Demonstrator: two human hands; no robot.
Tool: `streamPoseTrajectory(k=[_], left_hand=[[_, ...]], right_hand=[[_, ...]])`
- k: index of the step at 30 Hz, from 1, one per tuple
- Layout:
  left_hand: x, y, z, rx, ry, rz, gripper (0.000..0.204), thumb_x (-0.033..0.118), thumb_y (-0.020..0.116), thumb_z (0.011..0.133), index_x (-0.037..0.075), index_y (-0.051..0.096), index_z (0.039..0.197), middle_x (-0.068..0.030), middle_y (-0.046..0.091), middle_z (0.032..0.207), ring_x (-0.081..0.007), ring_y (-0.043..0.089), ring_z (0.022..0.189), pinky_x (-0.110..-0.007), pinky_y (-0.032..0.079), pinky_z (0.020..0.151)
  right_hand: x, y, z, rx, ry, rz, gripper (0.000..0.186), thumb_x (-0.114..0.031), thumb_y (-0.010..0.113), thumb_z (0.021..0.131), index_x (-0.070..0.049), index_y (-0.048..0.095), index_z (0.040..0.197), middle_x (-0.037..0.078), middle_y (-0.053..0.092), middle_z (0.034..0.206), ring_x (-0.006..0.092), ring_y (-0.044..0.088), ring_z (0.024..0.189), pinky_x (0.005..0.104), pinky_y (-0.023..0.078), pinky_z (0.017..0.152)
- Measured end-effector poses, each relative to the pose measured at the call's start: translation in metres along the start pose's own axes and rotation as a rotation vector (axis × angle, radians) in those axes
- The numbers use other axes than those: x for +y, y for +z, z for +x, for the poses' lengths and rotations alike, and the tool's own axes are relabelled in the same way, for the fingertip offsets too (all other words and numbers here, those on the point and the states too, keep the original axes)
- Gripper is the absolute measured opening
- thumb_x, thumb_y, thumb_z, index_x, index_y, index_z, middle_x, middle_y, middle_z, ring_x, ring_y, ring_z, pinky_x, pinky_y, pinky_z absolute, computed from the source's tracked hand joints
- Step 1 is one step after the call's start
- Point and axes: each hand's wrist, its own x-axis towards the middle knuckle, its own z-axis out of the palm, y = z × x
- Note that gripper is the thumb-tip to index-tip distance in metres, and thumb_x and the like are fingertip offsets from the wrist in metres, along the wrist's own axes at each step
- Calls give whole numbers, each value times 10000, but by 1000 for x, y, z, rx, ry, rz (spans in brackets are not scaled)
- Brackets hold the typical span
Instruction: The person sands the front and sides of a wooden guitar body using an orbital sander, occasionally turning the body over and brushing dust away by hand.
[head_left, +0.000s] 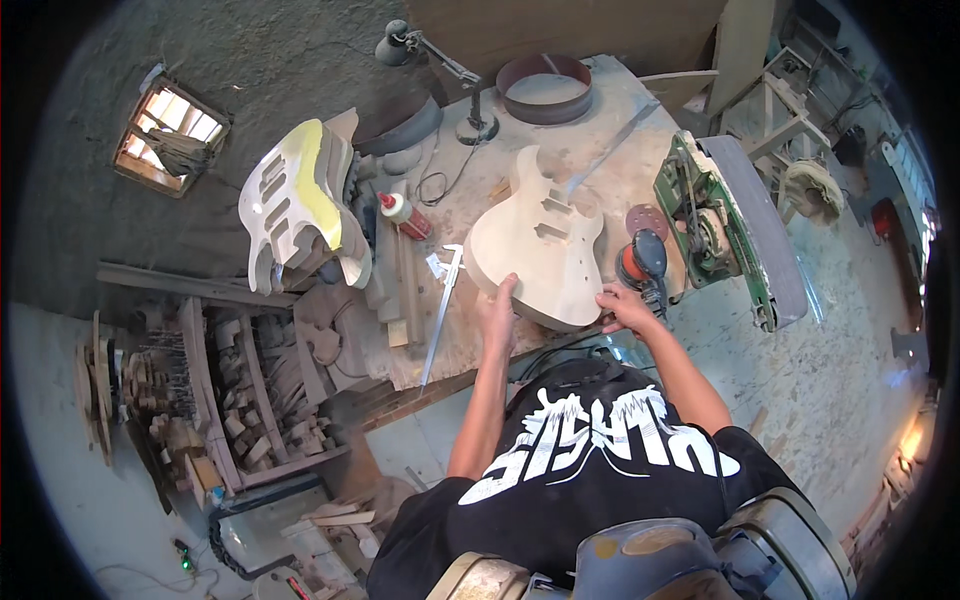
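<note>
A pale unfinished wooden guitar body (pixel 530 265) lies on the dusty wooden bench (pixel 630 120). My left hand (pixel 497 310) grips its lower left edge with the thumb on top. My right hand (pixel 624 308) holds the lower right edge between curled fingers. Just right of the body sits an orange and black orbital sander (pixel 642 262) beside a reddish sanding disc (pixel 645 220). To the left lie steel calipers (pixel 443 310) and a white and red glue bottle (pixel 405 216).
Stacked guitar bodies (pixel 292 200) are at the left, a green belt sander (pixel 720 220) at the right. A desk lamp (pixel 477 127) and metal rings (pixel 545 95) stand at the back. Shelves of wood offcuts (pixel 260 390) are at the lower left.
</note>
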Motion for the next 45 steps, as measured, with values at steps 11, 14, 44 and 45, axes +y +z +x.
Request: streamPoseTrajectory(k=[11, 14, 44, 45], left_hand=[[29, 27, -10, -250, 376, 485, 536, 266, 793, 841, -95, 631, 1202, -210, 746, 1035, -255, 730, 925, -385, 567, 843], [35, 37, -22, -262, 382, 585, 522, 276, 782, 843, -62, 635, 1212, -230, 753, 999, -292, 748, 900, -399, 571, 816], [-18, -25, -41, -339, 400, 823, 704, 209, 785, 788, 56, 533, 1428, -296, 724, 924, -437, 735, 862, -496, 579, 736], [-18, -26, -40, -339, 402, 824, 704, 209, 785, 788, 56, 533, 1428, -296, 724, 924, -437, 735, 862, -496, 579, 736]], right_hand=[[20, 9, -14, 32, 17, -47, 581, -344, 679, 983, -45, 520, 1455, 123, 644, 1231, 209, 699, 863, 334, 631, 668], [13, 4, -26, 71, -18, -3, 569, -348, 660, 993, -40, 520, 1451, 132, 635, 1264, 217, 694, 911, 348, 629, 703], [-93, 52, -53, 274, -958, -973, 543, -481, 454, 1063, -209, 490, 1532, 126, 371, 1636, 447, 283, 1517, 577, 269, 1209], [-93, 51, -51, 265, -958, -969, 548, -490, 437, 1065, -214, 483, 1536, 126, 368, 1639, 454, 277, 1518, 579, 259, 1213]])
